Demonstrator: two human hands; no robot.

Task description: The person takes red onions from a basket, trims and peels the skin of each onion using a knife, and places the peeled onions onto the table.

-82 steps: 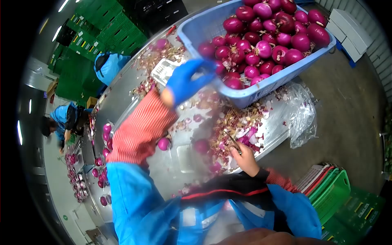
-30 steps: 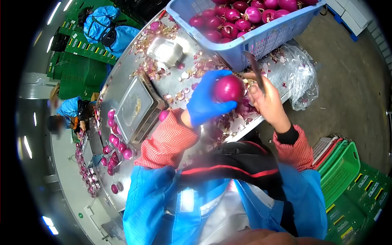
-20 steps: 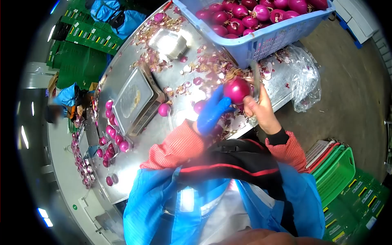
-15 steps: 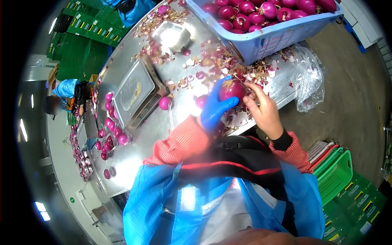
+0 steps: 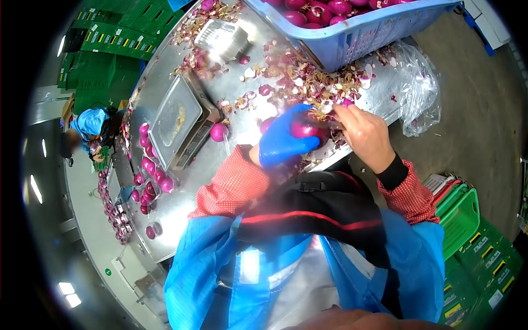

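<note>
My left hand, in a blue glove, is wrapped round a red onion over the near edge of the metal table. My bare right hand is closed at the onion's right side, its fingertips pinching near the root end. A knife was in this hand in earlier frames; now a dark strip of it shows between the fingers and the onion. Beyond both hands lies a heap of onion skins and root trimmings.
A blue basket of onions stands at the back right. Clear plastic film hangs over the right edge. Scale, clear trays and packed onions are leftward. A co-worker is far left; green crates are lower right.
An onion has come into my left hand from the basket side. Both hands have closed round it, and the knife has tipped from upright to lying against the onion. The view has shifted.
</note>
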